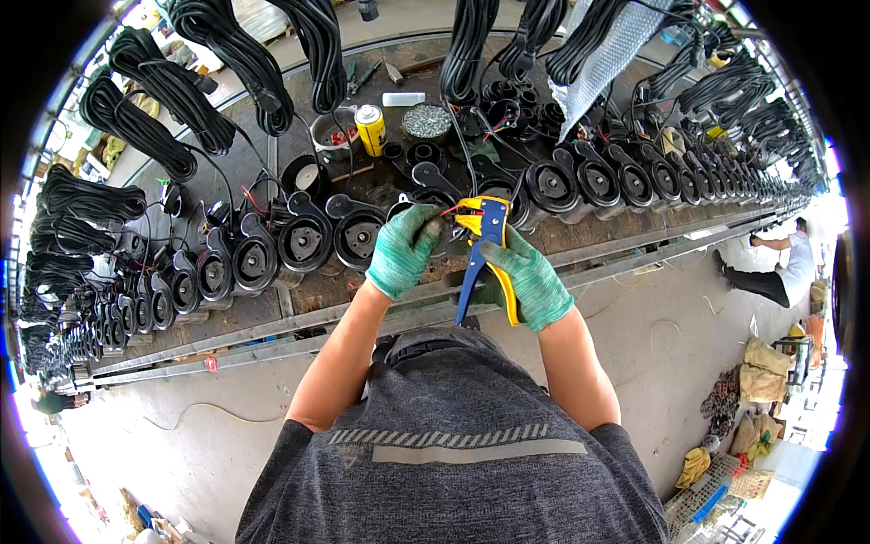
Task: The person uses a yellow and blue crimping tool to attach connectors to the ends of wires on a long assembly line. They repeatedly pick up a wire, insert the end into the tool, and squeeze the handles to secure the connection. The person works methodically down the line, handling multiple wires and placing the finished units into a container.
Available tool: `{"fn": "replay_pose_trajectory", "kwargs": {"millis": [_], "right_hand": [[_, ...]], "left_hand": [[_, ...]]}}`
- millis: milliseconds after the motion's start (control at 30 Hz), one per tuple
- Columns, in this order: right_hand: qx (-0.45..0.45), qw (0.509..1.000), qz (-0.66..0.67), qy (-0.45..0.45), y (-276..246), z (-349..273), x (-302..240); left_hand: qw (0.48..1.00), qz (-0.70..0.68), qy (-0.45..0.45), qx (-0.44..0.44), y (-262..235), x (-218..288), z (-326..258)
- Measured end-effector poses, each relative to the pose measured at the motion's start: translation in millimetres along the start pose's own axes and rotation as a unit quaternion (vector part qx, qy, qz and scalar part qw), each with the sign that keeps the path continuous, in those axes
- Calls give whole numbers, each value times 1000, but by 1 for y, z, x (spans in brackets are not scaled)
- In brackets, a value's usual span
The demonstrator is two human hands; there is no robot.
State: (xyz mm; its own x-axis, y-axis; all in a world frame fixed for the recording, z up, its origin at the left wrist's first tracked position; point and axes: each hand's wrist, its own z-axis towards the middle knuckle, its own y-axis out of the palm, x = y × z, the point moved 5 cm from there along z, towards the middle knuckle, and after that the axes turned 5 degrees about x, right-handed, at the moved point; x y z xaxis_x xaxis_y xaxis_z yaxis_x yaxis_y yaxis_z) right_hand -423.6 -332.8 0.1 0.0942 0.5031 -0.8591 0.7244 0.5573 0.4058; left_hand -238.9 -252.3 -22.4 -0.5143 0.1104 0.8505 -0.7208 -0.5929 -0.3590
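Observation:
My right hand (535, 279), in a green knit glove, is closed round the handles of a blue and yellow wire stripper (492, 222). The tool stands with its jaws up, above the front edge of the workbench. Just left of it, my left hand (403, 250), gloved alike, pinches a thin red wire (449, 210) that runs to the stripper's yellow jaw. Whether the jaw is clamped on the wire is too small to tell. Behind both hands sits a black round housing (435, 186), partly covered by them.
Black round housings (305, 240) line the bench's near edge on both sides. Coiled black cables (315, 54) hang above. Further back stand a yellow spray can (371, 131), a bowl of small metal parts (426, 121) and pliers (365, 75). Another person (787, 265) is at far right.

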Motion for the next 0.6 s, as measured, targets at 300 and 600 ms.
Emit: {"fn": "replay_pose_trajectory", "kwargs": {"millis": [300,600], "right_hand": [[-59,992,81,74,3,-6,5],[-47,997,14,52,2,-7,6]], "left_hand": [[999,11,46,6,0,9,1],[983,100,153,21,0,17,2]]}}
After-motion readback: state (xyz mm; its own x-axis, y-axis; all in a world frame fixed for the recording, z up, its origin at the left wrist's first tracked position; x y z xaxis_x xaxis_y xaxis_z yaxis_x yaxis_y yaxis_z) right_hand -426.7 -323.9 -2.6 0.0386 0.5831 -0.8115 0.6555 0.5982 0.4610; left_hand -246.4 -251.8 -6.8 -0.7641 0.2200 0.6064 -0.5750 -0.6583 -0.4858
